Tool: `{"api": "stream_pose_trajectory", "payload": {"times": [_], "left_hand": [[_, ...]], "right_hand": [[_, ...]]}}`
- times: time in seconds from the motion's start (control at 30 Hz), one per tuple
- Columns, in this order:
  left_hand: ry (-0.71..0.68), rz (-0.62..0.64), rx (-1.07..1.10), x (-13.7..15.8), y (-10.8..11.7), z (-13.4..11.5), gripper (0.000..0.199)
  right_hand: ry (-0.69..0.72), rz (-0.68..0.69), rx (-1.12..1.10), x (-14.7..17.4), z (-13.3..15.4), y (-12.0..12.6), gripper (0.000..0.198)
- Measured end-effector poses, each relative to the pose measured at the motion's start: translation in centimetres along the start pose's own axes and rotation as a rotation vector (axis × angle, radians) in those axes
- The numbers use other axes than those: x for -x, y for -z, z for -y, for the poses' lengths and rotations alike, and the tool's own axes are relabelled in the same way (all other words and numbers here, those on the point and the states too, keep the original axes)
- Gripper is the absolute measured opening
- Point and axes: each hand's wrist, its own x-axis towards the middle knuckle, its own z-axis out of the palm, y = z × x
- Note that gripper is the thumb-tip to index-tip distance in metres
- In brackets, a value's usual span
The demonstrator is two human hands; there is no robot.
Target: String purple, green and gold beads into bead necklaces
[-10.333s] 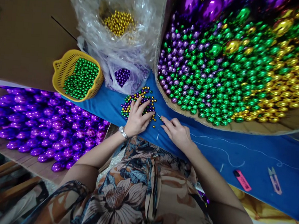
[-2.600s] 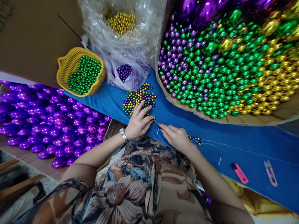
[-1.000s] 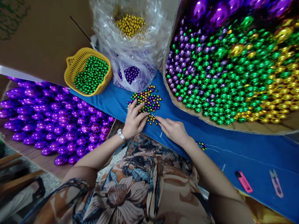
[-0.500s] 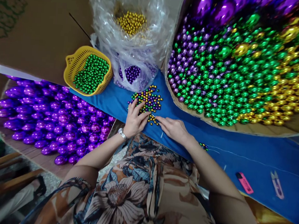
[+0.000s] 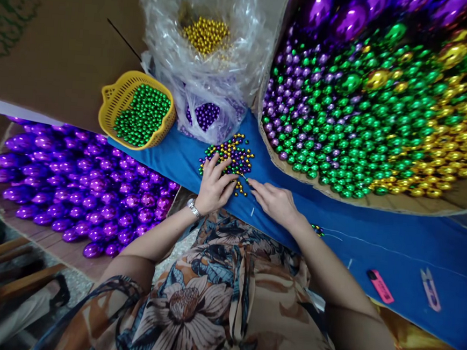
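My left hand [image 5: 215, 187], with a watch at its wrist, reaches over a pile of small gold, green and purple beads [image 5: 240, 158] on the blue cloth. Its thumb and index finger are pinched together; whatever lies between them is too small to make out. The other fingers spread above the beads. Close by on the right, my right hand [image 5: 275, 201] pinches a thin, pale needle-like piece [image 5: 242, 175] that points toward the left fingertips. A small green bead [image 5: 247, 180] shows at the right fingertips. Some beads on a thread [image 5: 317, 230] lie beside my right forearm.
A yellow basket [image 5: 106, 108] holds green beads. Behind the pile stand plastic bags [image 5: 244, 41] with gold and purple beads. Large boxes of beads [image 5: 298, 178] and purple ornaments [image 5: 89, 201] flank the cloth. Thread snips [image 5: 430, 290] and a pink-labelled item [image 5: 381, 286] lie right.
My hands have drawn slightly apart, and the green bead by the right fingertips now shows. My left hand has shifted a little. The things around stay in place.
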Motion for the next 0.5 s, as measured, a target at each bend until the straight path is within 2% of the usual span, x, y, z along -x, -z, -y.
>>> {"api": "stream_pose_trajectory", "payload": {"times": [0.17,0.33,0.5], "left_hand": [[0.010,0.015,-0.006,-0.3,-0.5,-0.2,0.021],[-0.020,-0.023,-0.037,-0.7,-0.7,-0.4,0.022],[0.005,-0.001,-0.034,-1.4,-1.1,-0.7,0.025]], "right_hand": [[-0.021,-0.006,0.012,0.0,0.1,0.2,0.044],[-0.063,-0.026,0.036,-0.1,-0.2,0.3,0.045],[-0.081,0.002,0.044,0.1,-0.3,0.2,0.045]]}}
